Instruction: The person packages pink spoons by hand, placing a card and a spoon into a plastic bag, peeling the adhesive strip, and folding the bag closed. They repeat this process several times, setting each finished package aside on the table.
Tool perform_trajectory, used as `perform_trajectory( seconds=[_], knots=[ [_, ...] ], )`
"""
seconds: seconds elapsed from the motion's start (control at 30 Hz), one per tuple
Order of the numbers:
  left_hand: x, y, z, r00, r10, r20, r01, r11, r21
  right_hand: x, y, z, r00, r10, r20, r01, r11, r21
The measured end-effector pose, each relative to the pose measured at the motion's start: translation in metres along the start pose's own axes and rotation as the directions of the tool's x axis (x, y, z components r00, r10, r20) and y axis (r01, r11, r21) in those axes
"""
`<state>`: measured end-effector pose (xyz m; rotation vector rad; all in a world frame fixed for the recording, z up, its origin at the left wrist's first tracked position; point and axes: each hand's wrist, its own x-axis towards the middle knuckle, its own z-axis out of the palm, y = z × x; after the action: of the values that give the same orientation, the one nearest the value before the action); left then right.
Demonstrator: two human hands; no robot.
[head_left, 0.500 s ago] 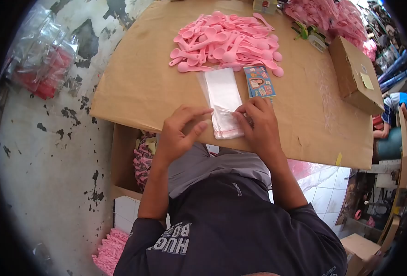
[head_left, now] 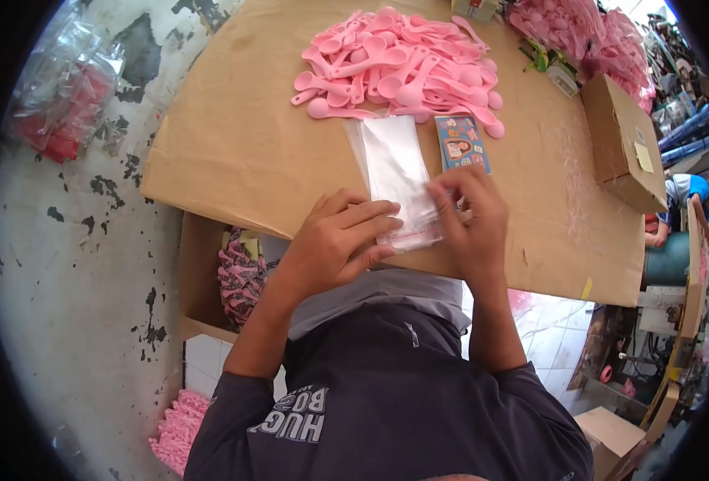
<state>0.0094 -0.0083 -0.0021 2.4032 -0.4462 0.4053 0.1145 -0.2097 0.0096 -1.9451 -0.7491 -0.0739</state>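
Note:
A stack of clear plastic bags [head_left: 402, 172] lies near the front edge of the cardboard-covered table. My left hand [head_left: 342, 240] rests at its lower left, fingers stretched over the bags and thumb apart. At the right side of the stack is my right hand [head_left: 478, 220], fingers curled in toward the thumb and slightly blurred; whatever may be between the fingertips is hidden. Just beyond that hand lies a small pile of blue printed cards [head_left: 462, 143], partly covered by it. Behind the bags is a heap of pink measuring spoons [head_left: 398, 64].
A cardboard box [head_left: 623, 144] stands at the table's right edge. Pink items in plastic [head_left: 587, 36] are at the back right. An open carton [head_left: 198, 280] with bagged pink pieces is below the left edge. Another person [head_left: 679, 196] is at far right.
My left hand has moved right onto the bags. My right hand has shifted slightly right, and its fingers have risen from the middle of the stack to its right side.

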Motion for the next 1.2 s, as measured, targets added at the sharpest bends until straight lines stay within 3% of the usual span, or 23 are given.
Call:
perform_trajectory(
  seconds=[0.07, 0.2, 0.27, 0.3, 0.33, 0.37, 0.4, 0.47, 0.6, 0.7, 0.77, 0.8, 0.87, 0.9, 0.97, 1.2],
  knots=[
    [0.0, 0.002, 0.0, 1.0, 0.007, 0.01, -0.007, 0.998, 0.06, 0.007, -0.006, -0.008, 0.946, -0.177, -0.27, 0.142, 0.979, -0.145],
    [0.002, 0.0, -0.001, 0.999, 0.033, 0.042, -0.036, 0.997, 0.063, 0.016, -0.018, -0.027, 0.898, -0.238, -0.37, 0.183, 0.967, -0.178],
    [0.007, 0.001, -0.002, 0.995, -0.004, -0.095, -0.007, 0.993, -0.115, 0.018, -0.022, -0.028, 0.889, -0.322, -0.325, 0.269, 0.942, -0.199],
    [0.009, 0.002, -0.004, 0.996, 0.006, -0.095, -0.017, 0.993, -0.119, 0.017, -0.024, -0.026, 0.887, -0.324, -0.33, 0.266, 0.941, -0.208],
    [0.01, 0.005, -0.005, 0.984, -0.15, -0.097, 0.087, 0.876, -0.475, 0.016, -0.027, -0.023, 0.897, -0.362, -0.252, 0.309, 0.923, -0.227],
    [0.012, 0.007, -0.004, 0.955, -0.295, -0.039, 0.162, 0.624, -0.765, 0.014, -0.029, -0.02, 0.902, -0.397, -0.168, 0.352, 0.904, -0.242],
    [0.013, 0.006, 0.0, 0.956, -0.291, -0.04, 0.155, 0.616, -0.772, 0.013, -0.028, -0.017, 0.898, -0.431, -0.088, 0.397, 0.88, -0.261],
    [0.016, 0.003, 0.009, 0.918, -0.357, 0.172, 0.239, 0.154, -0.959, 0.011, -0.037, -0.01, 0.882, -0.47, 0.025, 0.462, 0.854, -0.24],
    [0.026, 0.001, 0.006, 0.868, -0.404, 0.289, 0.327, 0.026, -0.945, 0.011, -0.03, -0.006, 0.889, -0.449, 0.093, 0.459, 0.872, -0.17],
    [0.026, -0.006, 0.004, 0.869, -0.4, 0.292, 0.307, -0.029, -0.951, 0.015, -0.022, -0.019, 0.94, -0.341, 0.002, 0.337, 0.928, -0.156],
    [0.027, -0.005, 0.0, 0.865, -0.419, 0.275, 0.264, -0.085, -0.961, 0.019, -0.008, -0.028, 0.963, 0.015, -0.269, -0.063, 0.983, -0.171],
    [0.027, -0.005, -0.002, 0.859, -0.444, 0.256, 0.218, -0.136, -0.966, 0.023, -0.002, -0.032, 0.962, 0.014, -0.274, -0.064, 0.983, -0.173],
    [0.03, -0.005, -0.004, 0.852, -0.453, 0.262, 0.207, -0.169, -0.964, 0.029, 0.01, -0.037, 0.915, 0.223, -0.337, -0.33, 0.895, -0.302],
    [0.032, -0.004, -0.002, 0.84, -0.497, 0.22, 0.171, -0.143, -0.975, 0.03, 0.017, -0.037, 0.912, 0.224, -0.343, -0.333, 0.893, -0.302],
    [0.033, -0.007, -0.001, 0.826, -0.534, 0.177, 0.138, -0.113, -0.984, 0.03, 0.032, -0.033, 0.89, 0.401, -0.216, -0.419, 0.907, -0.039],
    [0.034, -0.018, 0.009, 0.771, -0.632, 0.076, 0.076, -0.026, -0.997, 0.032, 0.044, -0.031, 0.884, 0.425, -0.195, -0.424, 0.904, 0.049]
  ],
)
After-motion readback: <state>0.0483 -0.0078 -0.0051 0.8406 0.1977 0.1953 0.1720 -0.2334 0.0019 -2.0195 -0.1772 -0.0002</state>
